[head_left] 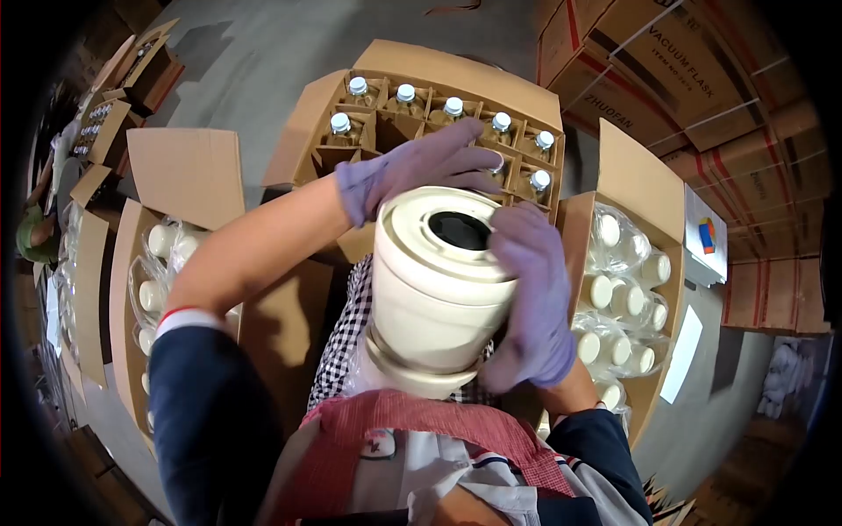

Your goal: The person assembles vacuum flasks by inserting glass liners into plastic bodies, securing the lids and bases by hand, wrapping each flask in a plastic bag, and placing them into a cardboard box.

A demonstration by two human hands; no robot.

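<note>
A cream-white flask body point(438, 302) lies across my lap with its round base and black centre disc facing forward. My left hand point(430, 167), in a purple glove, is above the base's far edge, its fingers stretched out and spread. My right hand point(531, 302), gloved too, rests against the flask's right side with its fingers bent over the base's rim. Thin clear plastic point(360, 373) shows beside the flask's lower left. Just beyond my hands stands an open carton point(456, 66) with cardboard dividers and clear bottles with pale caps.
Open cartons of plastic-wrapped white-topped items stand at left point(127, 298) and right point(572, 228). Stacked vacuum flask boxes point(675, 70) rise at the back right. A white box point(704, 237) stands beside the right carton. More cartons and part of a person point(35, 232) are at far left.
</note>
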